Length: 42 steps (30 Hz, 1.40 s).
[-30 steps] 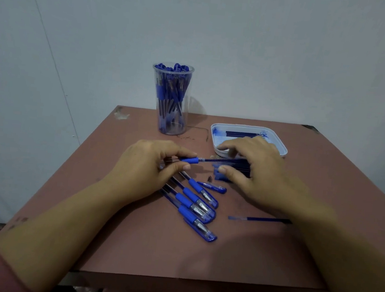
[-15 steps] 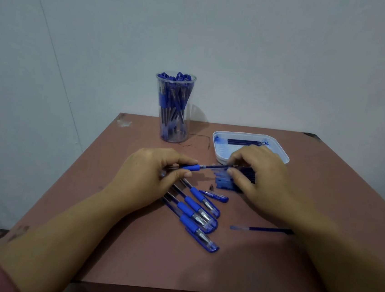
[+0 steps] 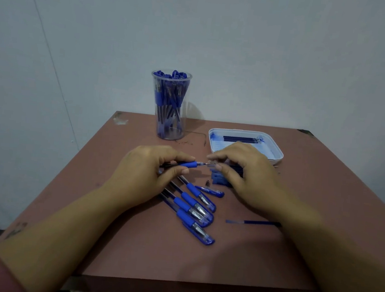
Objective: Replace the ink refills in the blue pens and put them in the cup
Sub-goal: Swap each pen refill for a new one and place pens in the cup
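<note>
Pen (image 3: 190,164) over the table's (image 3: 323,207) middle: my left hand (image 3: 146,172) is pinching its blue grip, my right hand (image 3: 247,177) is pinching the refill (image 3: 206,163) at its mouth. Seating step, I judge; next, the loose metal tip (image 3: 206,183) needs threading on.

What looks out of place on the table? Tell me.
A thin blue ink refill lies alone on the brown table, away from the white plastic tray of refills. A tiny metal pen tip sits loose beside a detached blue pen cap.

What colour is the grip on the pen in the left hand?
Blue; the grip shows in the head view.
</note>
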Tool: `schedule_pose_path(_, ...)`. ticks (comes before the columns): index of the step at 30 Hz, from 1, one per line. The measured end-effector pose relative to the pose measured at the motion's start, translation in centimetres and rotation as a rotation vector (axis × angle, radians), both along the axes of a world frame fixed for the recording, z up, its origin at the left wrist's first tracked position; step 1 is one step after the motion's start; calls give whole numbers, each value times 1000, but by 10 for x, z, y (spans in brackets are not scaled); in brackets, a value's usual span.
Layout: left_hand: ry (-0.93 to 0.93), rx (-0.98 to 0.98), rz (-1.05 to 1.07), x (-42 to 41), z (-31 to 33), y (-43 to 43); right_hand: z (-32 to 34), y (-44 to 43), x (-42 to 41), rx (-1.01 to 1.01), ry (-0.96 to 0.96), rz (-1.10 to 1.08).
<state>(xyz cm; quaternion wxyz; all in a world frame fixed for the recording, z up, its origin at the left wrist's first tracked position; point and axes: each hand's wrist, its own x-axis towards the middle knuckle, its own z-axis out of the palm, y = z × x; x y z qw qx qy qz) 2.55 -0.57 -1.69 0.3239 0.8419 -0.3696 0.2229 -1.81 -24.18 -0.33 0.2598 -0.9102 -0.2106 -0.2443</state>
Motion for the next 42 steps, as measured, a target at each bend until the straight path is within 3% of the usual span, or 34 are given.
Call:
schedule_pose_path(12, -15, -8, 24, 0, 1, 3, 10, 7, 0, -273, 265, 19)
schedule_pose_path(15, -28, 2, 26, 0, 1, 3, 9, 5, 0, -196, 261, 8)
schedule_pose_path(20, -20, 4, 20, 1, 1, 4, 9, 1, -7, 185, 164, -37)
schedule_pose_path(23, -10, -6, 10, 0, 1, 2, 10, 5, -9, 278, 161, 5)
schedule_pose_path(31, -24, -14, -12, -2, 0, -1, 4, 14, -9, 240, 158, 63)
schedule_pose_path(38, -26, -4, -41, -2, -1, -1, 1, 13, -6, 25, 81, 39)
schedule_pose_path(42, -24, -27, -37, -2, 0, -3, 2, 11, -7, 24, 13, 45)
